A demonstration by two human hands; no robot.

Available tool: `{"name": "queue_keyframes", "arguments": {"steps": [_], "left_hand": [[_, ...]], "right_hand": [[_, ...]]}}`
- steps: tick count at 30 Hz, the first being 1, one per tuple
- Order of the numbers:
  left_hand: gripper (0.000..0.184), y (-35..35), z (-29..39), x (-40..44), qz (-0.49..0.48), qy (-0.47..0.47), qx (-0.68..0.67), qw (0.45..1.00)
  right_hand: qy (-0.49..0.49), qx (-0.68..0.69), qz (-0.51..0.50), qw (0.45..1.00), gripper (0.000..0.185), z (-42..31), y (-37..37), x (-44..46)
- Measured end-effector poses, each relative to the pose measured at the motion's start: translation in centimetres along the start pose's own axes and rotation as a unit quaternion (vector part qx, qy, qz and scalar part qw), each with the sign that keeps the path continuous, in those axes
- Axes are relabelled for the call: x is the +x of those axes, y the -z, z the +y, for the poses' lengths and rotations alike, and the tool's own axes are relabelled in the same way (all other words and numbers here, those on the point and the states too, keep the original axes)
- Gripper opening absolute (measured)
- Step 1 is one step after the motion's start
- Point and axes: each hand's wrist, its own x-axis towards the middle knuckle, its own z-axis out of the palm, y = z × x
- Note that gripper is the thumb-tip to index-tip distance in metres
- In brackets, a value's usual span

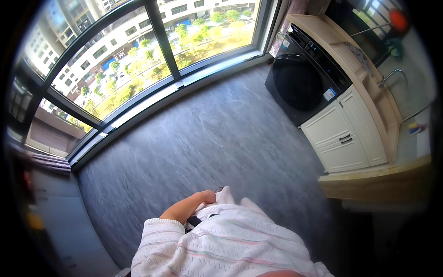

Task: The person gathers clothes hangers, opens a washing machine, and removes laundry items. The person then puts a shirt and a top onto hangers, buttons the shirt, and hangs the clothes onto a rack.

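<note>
Where the grey floor (pixel 184 134) opens out before the washing machine (pixel 295 81), we find the left hand (pixel 210 197) low against the white trousers (pixel 226 195), both well apart from that machine. We cannot tell whether its fingers are loose, curled or grasping cloth; the lowered arm suggests that it merely rests beside the body. The right hand is out of view. The knitted top (pixel 230 244) covers the body on the trousers' side away from the machine. Around the machine runs a wooden surround (pixel 311 22), presumably built to fit it, with a white cabinet (pixel 339 124) just beside. To the machine's left, as we look, stands the window (pixel 166 41), its blinds or curtains partly lost at the edges. A dark shape (pixel 218 189) by the hand is too small to name, and black lens borders cut off the outermost furniture.
</note>
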Motion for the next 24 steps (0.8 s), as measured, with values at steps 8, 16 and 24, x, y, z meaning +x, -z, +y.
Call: {"name": "queue_keyframes", "arguments": {"steps": [8, 16, 24], "left_hand": [[0.029, 2.3, -0.4, -3.1, 0.0, -0.033, 0.007, 0.999], [0.026, 4.0, -0.4, -5.5, 0.007, 0.006, -0.041, 0.999], [0.027, 3.8, -1.1, -5.1, 0.006, 0.024, -0.055, 0.998]], "right_hand": [[-0.004, 0.011, -0.008, 1.0, 0.032, 1.2, -1.2, 2.3], [0.002, -0.032, 0.026, 0.999, 0.032, -7.5, -3.1, -2.8], [0.008, 0.019, 0.002, 1.0, 0.032, -4.6, -2.5, 0.0]]}}
